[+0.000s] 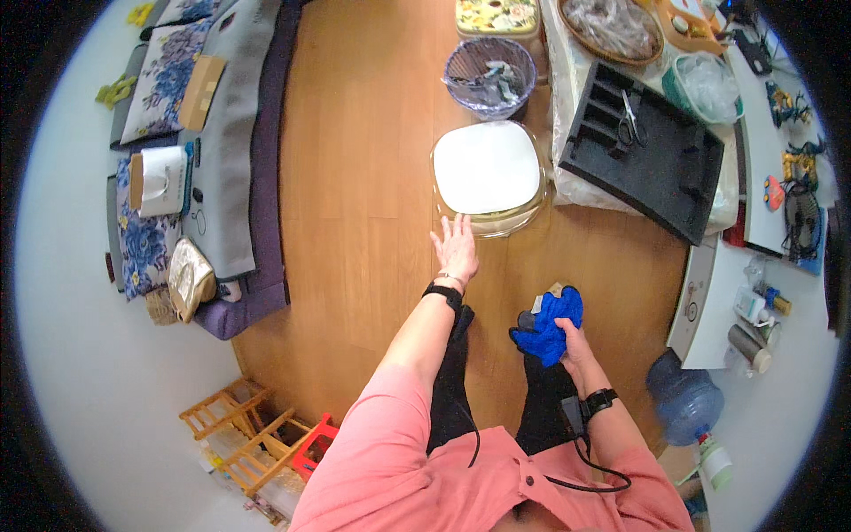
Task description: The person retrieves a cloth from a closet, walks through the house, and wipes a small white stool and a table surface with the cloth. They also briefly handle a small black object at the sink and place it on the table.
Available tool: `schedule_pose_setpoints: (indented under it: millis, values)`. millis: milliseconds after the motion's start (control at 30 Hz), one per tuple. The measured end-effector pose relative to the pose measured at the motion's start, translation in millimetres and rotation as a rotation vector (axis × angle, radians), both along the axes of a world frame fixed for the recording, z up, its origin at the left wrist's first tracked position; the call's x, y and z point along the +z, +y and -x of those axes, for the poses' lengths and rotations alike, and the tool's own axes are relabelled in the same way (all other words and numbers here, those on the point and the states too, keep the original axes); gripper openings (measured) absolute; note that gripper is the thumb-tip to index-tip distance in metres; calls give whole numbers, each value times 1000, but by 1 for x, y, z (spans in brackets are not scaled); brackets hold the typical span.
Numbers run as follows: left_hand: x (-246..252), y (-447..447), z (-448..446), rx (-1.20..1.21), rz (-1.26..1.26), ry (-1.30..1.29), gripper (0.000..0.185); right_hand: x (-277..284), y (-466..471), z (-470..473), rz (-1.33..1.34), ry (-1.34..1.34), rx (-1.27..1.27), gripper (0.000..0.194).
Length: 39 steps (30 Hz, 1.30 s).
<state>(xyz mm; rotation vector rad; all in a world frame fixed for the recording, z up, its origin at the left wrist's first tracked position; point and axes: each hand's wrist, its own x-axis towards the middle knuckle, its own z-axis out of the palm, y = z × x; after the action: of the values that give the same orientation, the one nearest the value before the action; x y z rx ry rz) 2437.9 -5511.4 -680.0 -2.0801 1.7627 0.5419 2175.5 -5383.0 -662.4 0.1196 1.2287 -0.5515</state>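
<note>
In front of me on the wood floor stands a stool (488,166) with a white rounded-square top and a see-through yellowish body. My left hand (456,254) reaches out to the stool's near edge, palm down, fingers spread and holding nothing. Whether the fingertips touch the stool I cannot tell. My right hand (576,347) grips a crumpled bright blue cloth (549,326) with dark edging and a pale tag, held over the floor near my right leg. My palm and the cloth's folds hide part of the grip.
Beyond the stool are a lined wastebasket (490,74) and a floral-topped box (497,16). A table on the right bears a black tray (655,156) with scissors (627,121). A purple sofa (249,312) runs along the left. A water jug (688,402) and wooden racks (256,432) lie nearer me.
</note>
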Motion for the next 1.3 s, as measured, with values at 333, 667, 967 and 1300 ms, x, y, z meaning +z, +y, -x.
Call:
schedule_pose_setpoints:
  millis: [333,667,967,1300]
  values:
    - [-96,-42,-35,-549,18,435,36,-68,17,-44,-31,34,-292,43]
    - [-25,-57,-82,-371,-27,513,40,-57,-15,-102,92,239,-450,33]
    - [6,-54,-114,298,-272,891,42,-45,-73,-201,489,457,-215,53]
    - [57,-24,-95,489,-293,1203,59,-32,-132,-241,863,1158,220,39]
